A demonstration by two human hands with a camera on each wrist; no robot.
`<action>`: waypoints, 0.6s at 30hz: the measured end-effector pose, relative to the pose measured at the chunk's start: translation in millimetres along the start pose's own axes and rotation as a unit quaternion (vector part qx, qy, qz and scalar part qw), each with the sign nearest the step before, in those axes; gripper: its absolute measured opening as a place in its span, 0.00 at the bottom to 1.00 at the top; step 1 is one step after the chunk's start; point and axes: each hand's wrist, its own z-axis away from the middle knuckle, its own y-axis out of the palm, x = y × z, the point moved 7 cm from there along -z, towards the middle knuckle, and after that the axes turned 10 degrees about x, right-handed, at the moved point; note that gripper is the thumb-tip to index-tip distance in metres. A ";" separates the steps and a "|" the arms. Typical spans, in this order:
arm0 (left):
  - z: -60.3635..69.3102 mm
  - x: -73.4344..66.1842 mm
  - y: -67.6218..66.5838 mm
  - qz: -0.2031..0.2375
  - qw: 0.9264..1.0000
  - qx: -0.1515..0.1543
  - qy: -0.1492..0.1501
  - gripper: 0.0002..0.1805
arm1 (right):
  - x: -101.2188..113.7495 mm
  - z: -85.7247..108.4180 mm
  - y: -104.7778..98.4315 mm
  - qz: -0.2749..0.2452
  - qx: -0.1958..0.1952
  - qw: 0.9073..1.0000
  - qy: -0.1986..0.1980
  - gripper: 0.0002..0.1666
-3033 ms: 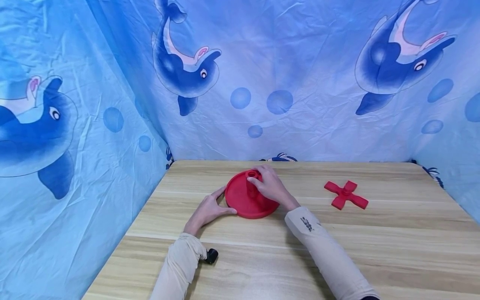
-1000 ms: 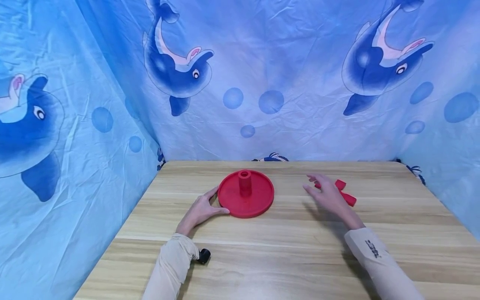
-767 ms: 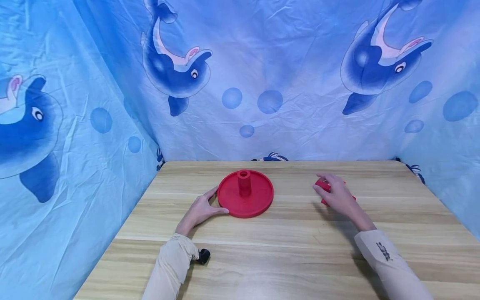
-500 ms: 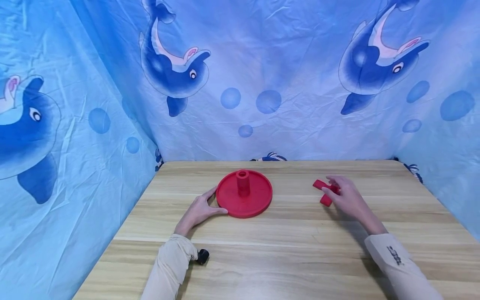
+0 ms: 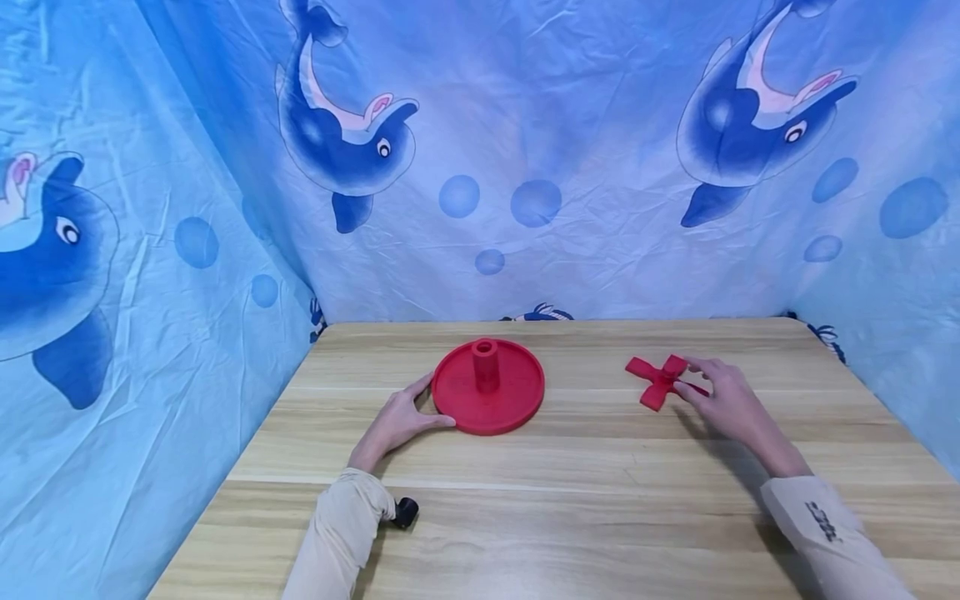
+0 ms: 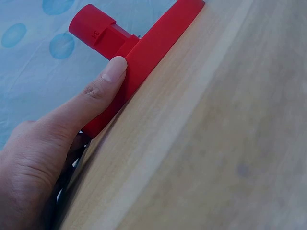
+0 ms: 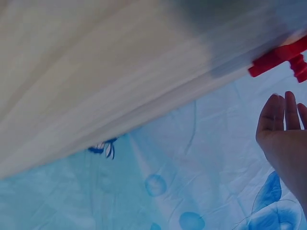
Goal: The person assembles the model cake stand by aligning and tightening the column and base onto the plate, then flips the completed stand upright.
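Note:
In the head view a red round base [image 5: 465, 400] with a raised rim lies on the table, a hollow red post [image 5: 486, 371] upright at its middle. My left hand [image 5: 399, 425] holds its near left edge, thumb and fingers set apart along the rim. In the left wrist view the thumb [image 6: 112, 72] presses the rim's side. To the right lies a red four-armed cross piece [image 5: 654, 392]. My right hand [image 5: 723, 400] is at its right side, thumb and fingertips beside the hub. The right wrist view shows a gap between the fingers and the piece's ribbed stem [image 7: 298, 67].
The wooden table [image 5: 540, 500] ends at a blue curtain [image 5: 600, 250] printed with dolphins. A black wrist camera [image 5: 406, 512] sticks out from the left sleeve. Table surface lies between the base and the cross piece.
My right hand has let go of the post and moved right, passing over the cross piece to its right side. My left hand stays at the base. The head view has turned slightly right.

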 end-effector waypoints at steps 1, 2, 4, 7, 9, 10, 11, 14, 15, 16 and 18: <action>-0.1 -0.1 0.2 0.002 1.000 -0.001 0.000 0.59 | -1.7 1.2 -0.2 0.004 0.003 1.000 0.003 0.35; -0.3 -0.1 0.4 0.003 1.000 -0.001 0.000 0.59 | -3.3 2.1 -0.2 0.009 0.006 1.000 0.006 0.36; -0.3 -0.9 0.2 0.007 1.000 -0.001 0.002 0.59 | -7.3 3.7 0.6 0.013 0.017 1.000 0.016 0.37; -0.3 -1.2 -1.2 0.006 1.000 -0.003 0.002 0.59 | -13.6 5.4 2.5 0.016 0.032 0.999 0.031 0.40; -0.3 -1.0 -1.7 0.005 1.000 -0.002 0.002 0.59 | -18.1 6.6 4.0 0.017 0.041 0.998 0.041 0.41; -0.3 -0.6 -1.8 0.003 1.000 -0.002 0.001 0.59 | -20.0 7.3 4.6 0.019 0.044 0.998 0.043 0.41; -0.4 -0.5 -1.7 0.003 1.000 -0.002 0.001 0.59 | -21.8 8.0 5.4 0.022 0.046 0.998 0.046 0.42; -0.4 -0.4 -1.0 0.001 1.000 0.000 0.003 0.59 | -26.7 10.3 8.1 0.030 0.050 0.997 0.046 0.42; -0.5 -0.6 -0.8 0.001 1.000 0.000 0.003 0.59 | -28.0 11.2 9.0 0.034 0.050 0.997 0.044 0.42; -0.4 -1.0 -0.6 -0.001 1.000 0.000 0.005 0.59 | -29.5 12.0 10.0 0.038 0.050 0.997 0.041 0.41; -0.2 -1.9 -0.6 0.000 1.000 -0.002 0.006 0.59 | -32.2 13.3 12.0 0.046 0.049 0.997 0.034 0.41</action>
